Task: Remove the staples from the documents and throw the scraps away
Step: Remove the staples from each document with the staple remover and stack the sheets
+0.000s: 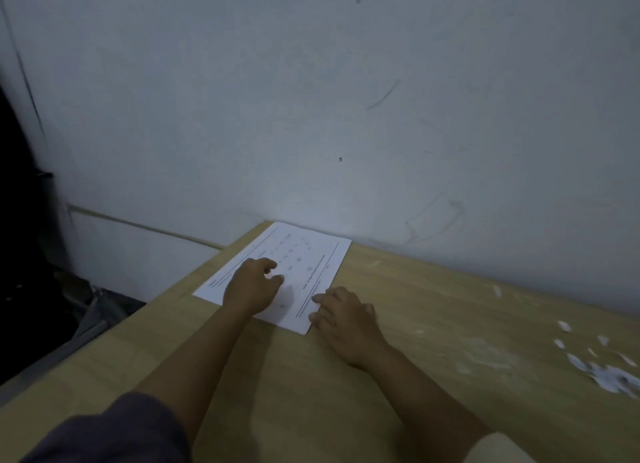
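— Documents (304,254): where do they lie?
— At the far left corner of the table (433,289), with a white printed sheet on top and its far edge against the wall (311,98). How many sheets lie under the top one cannot be told.
— And the person's left hand (251,286)?
— It rests on the middle of the paper, back upward. Its fingers (273,265) are bent down toward the page and the thumb is drawn in close to them. The hand itself hides whether they pinch anything, so its grip cannot be told.
— The right hand (346,320)?
— It is flat and relaxed and holds nothing. Its fingertips (317,299) lie on the near right edge of the sheet, and the palm sits on the bare wood just beside it.
— Are the two hands touching?
— No. They are near each other, with a strip of printed paper between them.
— What else is on the table?
— Scraps (602,372) of white paper lie scattered in a loose heap at the right edge of the view, well apart from both hands. They are blurred. Pale smears mark the wood between them and the right forearm.
— What does the person wear?
— There is a dark sleeve (104,435) on the left arm and a light sleeve (498,448) on the right, both at the bottom of the view. The forearms are bare.
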